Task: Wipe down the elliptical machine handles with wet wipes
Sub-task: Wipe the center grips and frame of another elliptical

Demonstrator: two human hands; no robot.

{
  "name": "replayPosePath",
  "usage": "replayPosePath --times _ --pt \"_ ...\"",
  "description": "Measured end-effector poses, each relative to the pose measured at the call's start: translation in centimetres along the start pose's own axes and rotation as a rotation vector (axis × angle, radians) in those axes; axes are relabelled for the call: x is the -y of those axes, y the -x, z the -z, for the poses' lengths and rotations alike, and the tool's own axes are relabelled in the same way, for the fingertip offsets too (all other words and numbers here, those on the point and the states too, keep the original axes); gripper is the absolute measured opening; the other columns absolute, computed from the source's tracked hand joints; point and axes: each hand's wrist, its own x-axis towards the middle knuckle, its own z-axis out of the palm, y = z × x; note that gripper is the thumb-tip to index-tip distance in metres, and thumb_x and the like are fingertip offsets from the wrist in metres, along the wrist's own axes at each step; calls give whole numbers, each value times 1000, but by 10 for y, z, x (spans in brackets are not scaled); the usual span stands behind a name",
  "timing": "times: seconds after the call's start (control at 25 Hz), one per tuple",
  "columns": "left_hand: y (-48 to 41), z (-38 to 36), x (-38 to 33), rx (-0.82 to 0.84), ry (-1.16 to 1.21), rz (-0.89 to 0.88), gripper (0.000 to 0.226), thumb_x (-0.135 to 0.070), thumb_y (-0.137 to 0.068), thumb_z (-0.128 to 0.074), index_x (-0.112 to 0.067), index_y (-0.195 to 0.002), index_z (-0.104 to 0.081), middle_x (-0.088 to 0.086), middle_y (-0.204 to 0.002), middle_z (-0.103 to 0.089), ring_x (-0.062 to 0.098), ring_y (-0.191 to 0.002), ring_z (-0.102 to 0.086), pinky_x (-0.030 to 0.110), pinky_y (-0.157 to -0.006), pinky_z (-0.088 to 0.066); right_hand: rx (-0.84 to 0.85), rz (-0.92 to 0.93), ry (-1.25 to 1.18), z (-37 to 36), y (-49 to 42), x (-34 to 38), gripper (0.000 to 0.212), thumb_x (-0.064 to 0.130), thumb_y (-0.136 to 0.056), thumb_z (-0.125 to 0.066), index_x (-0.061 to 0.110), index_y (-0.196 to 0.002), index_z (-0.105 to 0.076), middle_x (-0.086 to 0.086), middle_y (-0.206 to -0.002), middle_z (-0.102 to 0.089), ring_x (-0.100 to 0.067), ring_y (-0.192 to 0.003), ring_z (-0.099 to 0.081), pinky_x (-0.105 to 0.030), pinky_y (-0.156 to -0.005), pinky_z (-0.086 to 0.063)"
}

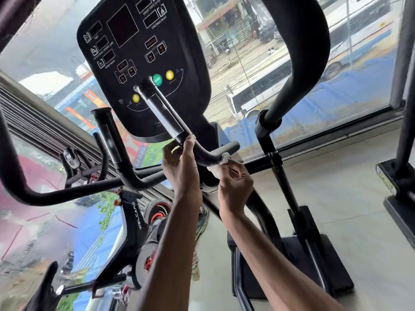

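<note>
The elliptical's fixed right handle (211,157) curves up from the stem below the black console (143,63), with a shiny sensor section (160,113) above the bend. My left hand (179,162) grips the handle just under that sensor section, and a bit of white wipe shows at its fingertips. My right hand (234,182) pinches a white wet wipe (221,161) against the underside of the handle's bend. The fixed left handle (112,140) stands untouched to the left.
Long moving arms rise at the left (24,187) and right (298,63). A spin bike (134,223) stands at the lower left. The elliptical's base (314,261) sits on the floor. A glass window (314,90) fills the view ahead.
</note>
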Motion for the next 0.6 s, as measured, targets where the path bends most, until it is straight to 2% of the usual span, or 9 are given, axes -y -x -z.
replayPosePath --times 0.08,0.16,0.24,0.32,0.4,0.48,0.6 --pt "7 2 4 5 22 -1 24 -33 -86 -80 -19 -100 -68 -11 -83 -77 2 -76 -68 41 -88 -55 53 72 1 3 3 -3 7 27 -92 -77 21 -93 -79 3 -90 -79 -14 -87 -76 -35 -84 -60" --pt "15 5 12 -4 -33 -60 23 -29 -85 -83 -22 -98 -66 -11 -85 -76 -2 -77 -69 27 -82 -53 9 95 69 0 -13 -6 10 28 -93 -76 20 -93 -81 6 -88 -80 -8 -87 -75 -37 -89 -59" --pt "21 7 19 -15 -152 -137 25 -30 -82 -85 -25 -96 -65 -10 -91 -75 -2 -79 -68 20 -77 -49 -39 115 156 -2 -30 -5 15 30 -94 -73 18 -92 -82 8 -87 -79 -5 -84 -73 -37 -90 -56" --pt "23 6 26 -18 -191 -163 28 -32 -82 -85 -20 -100 -67 -7 -94 -75 1 -81 -69 22 -76 -51 -14 167 189 1 -26 -2 17 30 -95 -73 17 -91 -81 5 -86 -78 -4 -81 -72 -29 -83 -56" --pt "22 4 31 -34 -206 -174 29 -31 -84 -84 -15 -101 -69 -5 -92 -75 3 -81 -69 24 -76 -53 73 262 169 10 -12 0 10 21 -94 -76 12 -92 -80 0 -89 -77 -5 -80 -72 -18 -76 -55" --pt "23 3 34 -58 -238 -191 25 -31 -85 -83 -13 -95 -69 -7 -87 -73 0 -78 -67 25 -75 -53 96 341 201 14 -12 -1 7 14 -92 -77 8 -93 -79 -2 -90 -76 -1 -80 -70 -6 -75 -47" --pt "24 2 34 -69 -270 -204 23 -33 -86 -81 -17 -84 -65 -9 -80 -71 -3 -71 -63 28 -72 -49 5 268 293 7 -46 -5 16 26 -96 -74 13 -91 -82 1 -87 -77 -8 -81 -71 -2 -75 -40"
